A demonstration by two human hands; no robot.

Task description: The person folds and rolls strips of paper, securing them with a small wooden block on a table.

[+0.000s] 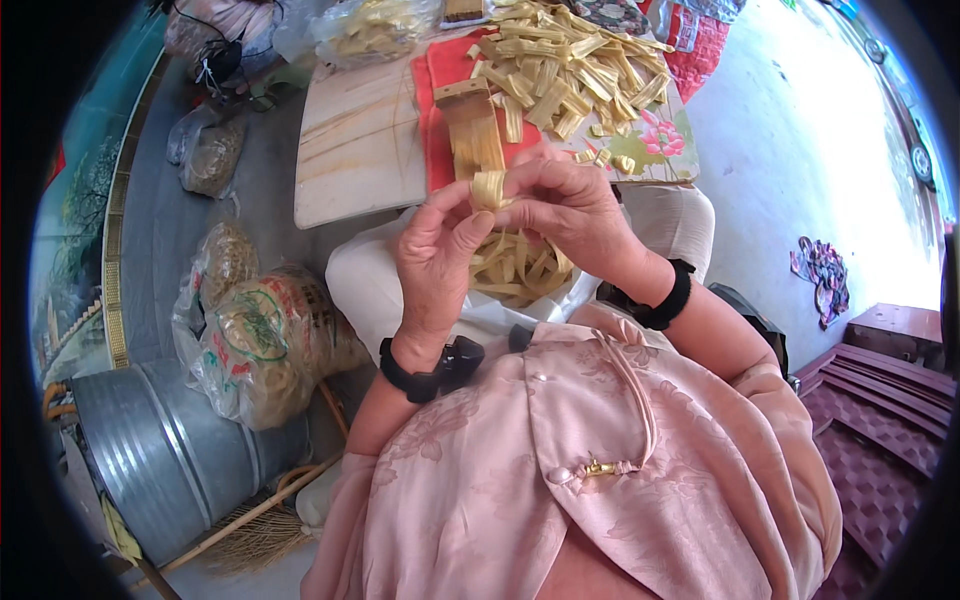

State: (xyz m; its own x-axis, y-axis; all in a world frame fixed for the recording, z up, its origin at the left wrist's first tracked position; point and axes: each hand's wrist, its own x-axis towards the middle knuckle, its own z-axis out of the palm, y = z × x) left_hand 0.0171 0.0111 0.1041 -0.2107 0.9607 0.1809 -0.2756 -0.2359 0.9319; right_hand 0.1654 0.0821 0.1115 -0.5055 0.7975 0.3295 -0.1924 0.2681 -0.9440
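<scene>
Both my hands meet over my lap, pinching one pale yellow folded strip [488, 189] that looks like flat straw or husk. My left hand [437, 245] grips its left side between thumb and fingers. From the right, my right hand [575, 212] holds the same strip, with its fingers bent. Just beyond the strip, a wooden block with a flat tan panel [473, 130] lies on a red cloth [432, 110]. Below my hands, loose strips [515, 268] fill a white plastic bag [500, 312] on my lap.
A pile of flat yellow pieces [560, 65] covers the far right of the low table [350, 140]. Several small folded pieces [610, 160] lie near its edge. To the left stand stuffed plastic bags [270, 340], a metal drum [165, 440] and a straw broom [260, 535].
</scene>
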